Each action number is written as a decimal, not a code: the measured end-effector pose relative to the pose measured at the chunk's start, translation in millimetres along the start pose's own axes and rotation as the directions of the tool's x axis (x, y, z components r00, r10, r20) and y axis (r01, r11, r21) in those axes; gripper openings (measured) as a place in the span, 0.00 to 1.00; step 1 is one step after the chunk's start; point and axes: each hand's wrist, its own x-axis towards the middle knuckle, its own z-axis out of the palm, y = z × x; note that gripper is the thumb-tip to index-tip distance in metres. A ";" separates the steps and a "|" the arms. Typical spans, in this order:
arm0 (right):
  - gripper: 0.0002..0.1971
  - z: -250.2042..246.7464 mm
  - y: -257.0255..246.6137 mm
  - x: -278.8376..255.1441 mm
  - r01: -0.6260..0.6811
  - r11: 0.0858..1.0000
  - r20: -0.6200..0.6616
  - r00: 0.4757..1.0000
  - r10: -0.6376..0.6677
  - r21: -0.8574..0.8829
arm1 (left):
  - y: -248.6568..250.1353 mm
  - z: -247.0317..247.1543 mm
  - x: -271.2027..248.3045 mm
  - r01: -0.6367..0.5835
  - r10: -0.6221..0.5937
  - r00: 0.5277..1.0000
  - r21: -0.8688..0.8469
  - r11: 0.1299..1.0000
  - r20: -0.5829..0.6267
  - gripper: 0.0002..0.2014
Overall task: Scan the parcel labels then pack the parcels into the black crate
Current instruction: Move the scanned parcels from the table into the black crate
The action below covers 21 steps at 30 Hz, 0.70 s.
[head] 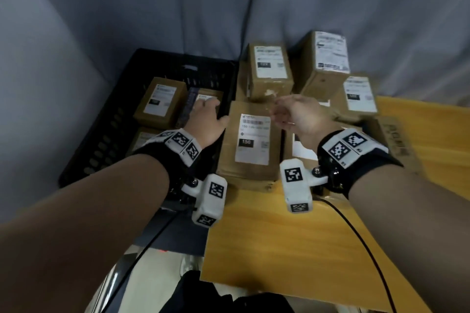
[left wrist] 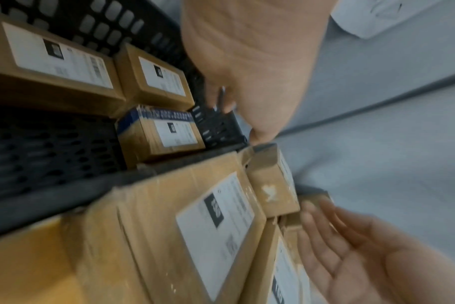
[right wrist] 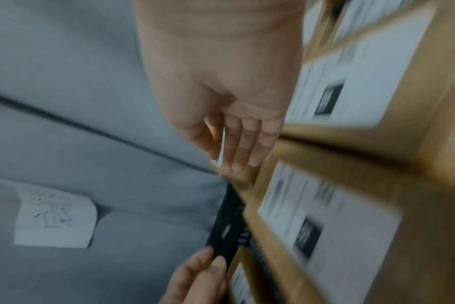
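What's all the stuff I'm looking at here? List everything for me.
Black crate: one, black perforated plastic, left of the table.
Parcels in the crate: at least three, brown cardboard with white labels; one has a blue printed strip.
Parcels on the table: about six visible, brown with white labels, some stacked at the back, right of the crate.
Table: one, yellow wood-look top.
Backdrop: grey cloth behind everything.
Paper note: one, white, on the cloth.
Cables: black, across the table and down the backdrop.
Wrist cameras: two, white with black-and-white markers, on black bands.
Left hand: over the crate, fingers straight, holding nothing.
Right hand: above the table parcels, empty.
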 end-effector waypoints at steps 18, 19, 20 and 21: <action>0.13 -30.3 34.1 -5.4 -0.075 0.927 0.117 0.985 0.125 -0.367 | -13.9 56.4 -12.4 0.275 -0.257 0.951 -0.089 0.957 0.171 0.28; 0.13 -29.4 34.1 -6.5 -0.071 0.921 0.131 0.983 0.130 -0.384 | -10.9 56.8 -14.0 0.276 -0.260 0.952 -0.080 0.958 0.164 0.27; 0.13 -28.8 33.9 -8.1 -0.072 0.917 0.150 0.979 0.141 -0.392 | -8.1 57.4 -15.8 0.286 -0.272 0.949 -0.077 0.955 0.161 0.27; 0.12 -27.8 33.9 -9.4 -0.081 0.918 0.166 0.974 0.156 -0.389 | -5.8 57.9 -17.4 0.306 -0.290 0.943 -0.083 0.949 0.162 0.26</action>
